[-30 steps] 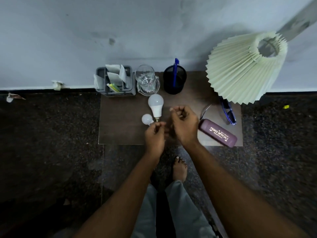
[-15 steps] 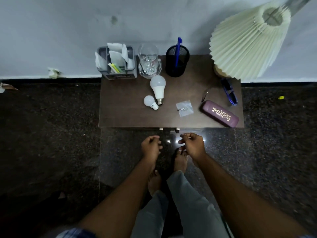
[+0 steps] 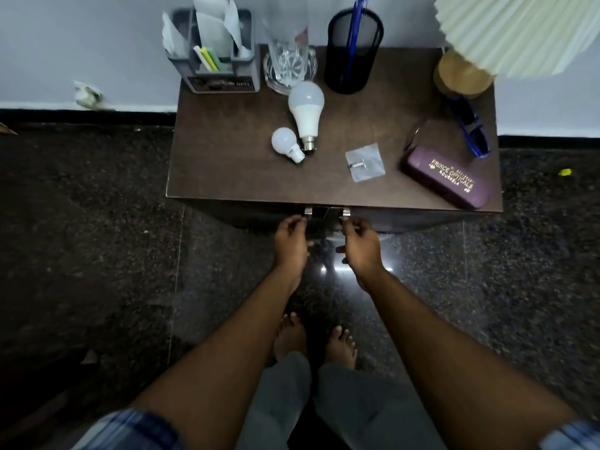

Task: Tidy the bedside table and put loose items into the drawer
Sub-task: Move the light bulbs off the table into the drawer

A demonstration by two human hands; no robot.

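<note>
The dark wooden bedside table point(image 3: 227, 164) carries loose items: a large white bulb point(image 3: 305, 108), a small white bulb point(image 3: 285, 142), a small clear sachet point(image 3: 365, 162), a purple glasses case point(image 3: 448, 178) and blue glasses point(image 3: 470, 128). Just below the front edge sits the metal drawer handle point(image 3: 326, 212). My left hand point(image 3: 292, 241) curls its fingers onto the handle's left end. At the right end, my right hand point(image 3: 360, 245) does the same. The drawer front looks closed.
Along the wall stand a grey organiser point(image 3: 214, 60) with papers, a glass point(image 3: 289, 60), a black mesh cup point(image 3: 355, 53) with a blue pen, and a pleated lamp point(image 3: 519, 27) on a wooden base point(image 3: 461, 74). My bare feet point(image 3: 311, 342) stand on dark stone floor.
Both hands left the tabletop, leaving the clear sachet there, then dropped below the front edge and reached the drawer handle. The view moved closer to the table.
</note>
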